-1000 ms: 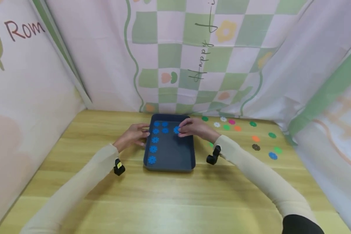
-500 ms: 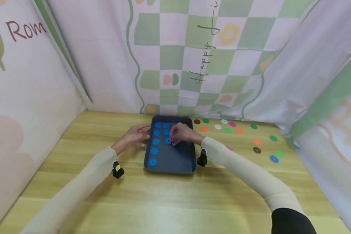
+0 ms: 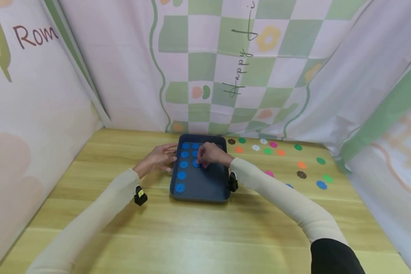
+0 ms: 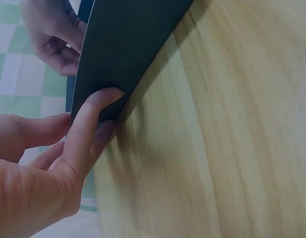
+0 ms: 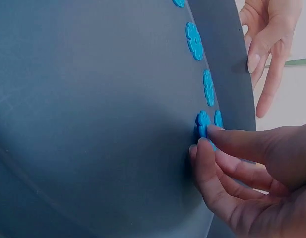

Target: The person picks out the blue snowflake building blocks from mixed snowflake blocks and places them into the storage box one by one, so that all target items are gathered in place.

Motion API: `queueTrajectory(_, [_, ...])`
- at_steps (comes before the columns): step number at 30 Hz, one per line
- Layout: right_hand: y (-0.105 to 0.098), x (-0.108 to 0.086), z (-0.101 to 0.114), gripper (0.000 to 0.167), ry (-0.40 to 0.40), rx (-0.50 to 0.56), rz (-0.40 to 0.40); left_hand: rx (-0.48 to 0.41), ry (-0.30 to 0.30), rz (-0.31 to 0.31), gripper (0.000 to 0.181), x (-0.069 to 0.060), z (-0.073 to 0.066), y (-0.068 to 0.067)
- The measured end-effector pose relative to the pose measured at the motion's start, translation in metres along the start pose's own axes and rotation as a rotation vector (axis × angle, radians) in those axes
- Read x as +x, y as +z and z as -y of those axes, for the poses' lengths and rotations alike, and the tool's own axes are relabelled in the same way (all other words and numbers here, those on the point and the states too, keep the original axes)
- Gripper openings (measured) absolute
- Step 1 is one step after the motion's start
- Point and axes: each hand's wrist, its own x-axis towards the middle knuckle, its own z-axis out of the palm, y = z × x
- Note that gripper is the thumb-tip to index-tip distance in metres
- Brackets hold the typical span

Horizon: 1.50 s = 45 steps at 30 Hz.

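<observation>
A dark grey rectangular tray (image 3: pixel 209 186) lies on the wooden table. Down its left side runs a column of several blue flower-shaped discs (image 3: pixel 181 175), with a shorter second column beside it. My right hand (image 3: pixel 210 154) is over the tray and pinches one blue flower-shaped disc (image 5: pixel 204 123) between thumb and fingers, low at the tray floor in the second column. Whether the disc touches the floor I cannot tell. At the tray's left wall, my left hand (image 3: pixel 157 158) rests its fingertips against the outside; in the left wrist view its fingers (image 4: pixel 82 131) are extended.
To the right of the tray, loose flower-shaped discs in several colours lie scattered on the table, among them a brown disc (image 3: pixel 301 174), an orange disc (image 3: pixel 301 165) and a blue disc (image 3: pixel 321 185). A patterned curtain (image 3: pixel 202 68) hangs behind the table.
My right hand has carried the blue disc left and toward me, from the tray's upper right to the second column, where it has barely moved lately. My left hand stays at the tray's wall.
</observation>
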Motion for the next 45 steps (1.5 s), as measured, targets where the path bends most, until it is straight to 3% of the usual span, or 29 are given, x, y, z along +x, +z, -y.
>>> queueTrajectory(9, [-0.019,-0.015,-0.003,0.01,0.008,0.102,-0.018,-0.011,-0.012,0.002,0.07,0.002,-0.004,0.001])
queueTrajectory(21, [-0.052,-0.065,-0.056,0.016,-0.11,0.105,-0.114,0.02,0.008,0.015,0.072,0.005,-0.002,0.003])
queueTrajectory(28, [-0.067,-0.092,-0.083,0.019,-0.065,0.122,-0.201,0.024,0.025,0.032,0.073,0.002,0.001,-0.003])
queueTrajectory(36, [-0.083,-0.132,-0.103,0.019,-0.021,0.071,-0.223,0.017,0.022,0.056,0.077,0.001,0.007,-0.007])
queueTrajectory(45, [-0.1,-0.18,-0.149,0.022,0.021,-0.013,-0.259,-0.017,0.0,0.124,0.084,0.0,0.006,-0.005])
